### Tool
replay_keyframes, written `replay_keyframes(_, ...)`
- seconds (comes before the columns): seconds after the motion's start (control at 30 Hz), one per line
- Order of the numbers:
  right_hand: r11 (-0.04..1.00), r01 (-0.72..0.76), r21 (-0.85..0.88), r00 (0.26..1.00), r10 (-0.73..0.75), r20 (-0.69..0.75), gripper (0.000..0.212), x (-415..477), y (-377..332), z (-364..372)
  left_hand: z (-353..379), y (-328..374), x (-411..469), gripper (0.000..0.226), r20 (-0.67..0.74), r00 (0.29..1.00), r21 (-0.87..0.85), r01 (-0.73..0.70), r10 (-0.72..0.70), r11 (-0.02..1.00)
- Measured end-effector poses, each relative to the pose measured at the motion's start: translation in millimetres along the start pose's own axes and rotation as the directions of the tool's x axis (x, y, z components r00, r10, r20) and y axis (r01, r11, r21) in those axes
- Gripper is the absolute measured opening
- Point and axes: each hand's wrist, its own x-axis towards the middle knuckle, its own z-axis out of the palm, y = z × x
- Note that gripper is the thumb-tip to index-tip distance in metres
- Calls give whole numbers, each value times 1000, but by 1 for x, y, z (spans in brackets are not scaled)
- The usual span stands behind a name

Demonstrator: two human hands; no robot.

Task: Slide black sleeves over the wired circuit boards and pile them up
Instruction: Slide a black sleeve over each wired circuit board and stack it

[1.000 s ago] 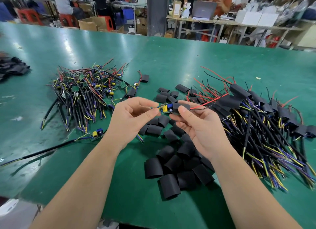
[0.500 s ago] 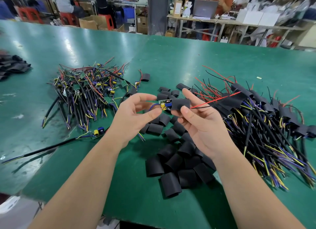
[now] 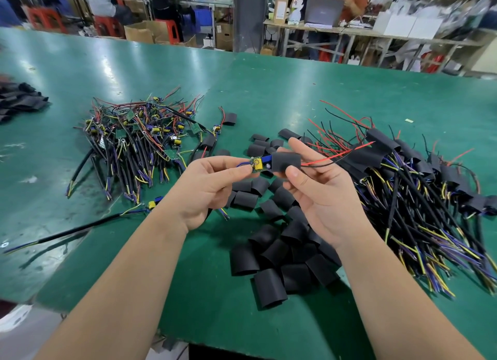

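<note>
Slid further over board (image 3: 256, 167), sleeve (image 3: 286, 162) now covers half, held above bench (image 3: 269, 90). My left grip (image 3: 209, 190) pinches board's bare end, right grip (image 3: 320, 198) clamped on sleeve. I'd push on, then drop on finished pile (image 3: 416, 176) right.

green table (image 3: 295, 90), laptop (image 3: 324, 9), perhaps red stools (image 3: 170, 30)

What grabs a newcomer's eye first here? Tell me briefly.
At centre, the left hand pinches a circuit board partly inside the black sleeve held by the right hand. Just below, loose sleeves lie heaped, with a tangle of bare wired boards at left and a sleeved pile at right.
</note>
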Motion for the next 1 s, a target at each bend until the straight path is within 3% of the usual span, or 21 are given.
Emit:
replay_keyframes(0.17,998,-34,47,997,31,74,40,1,-4,-5,-3,-1,-1,22,94,994,8,55,-55,998)
replay_keyframes(0.3,997,-63,49,997,61,42,38,1,-3,-7,-2,-1,-1,20,113,991,23,68,-70,997)
replay_keyframes(0.5,984,-8,-175,1000,7,-4,34,1,7,-2,2,-3,0,18,19,995,74,93,-95,993)
replay_keyframes(0.63,982,-17,-190,999,8,-45,34,1,11,1,3,-3,0,19,-42,998,103,59,-55,993)
replay_keyframes(1.0,979,-156,129,985,165,-55,16,-1,12,11,1,4,-3,7,59,982,49,174,-177,983)
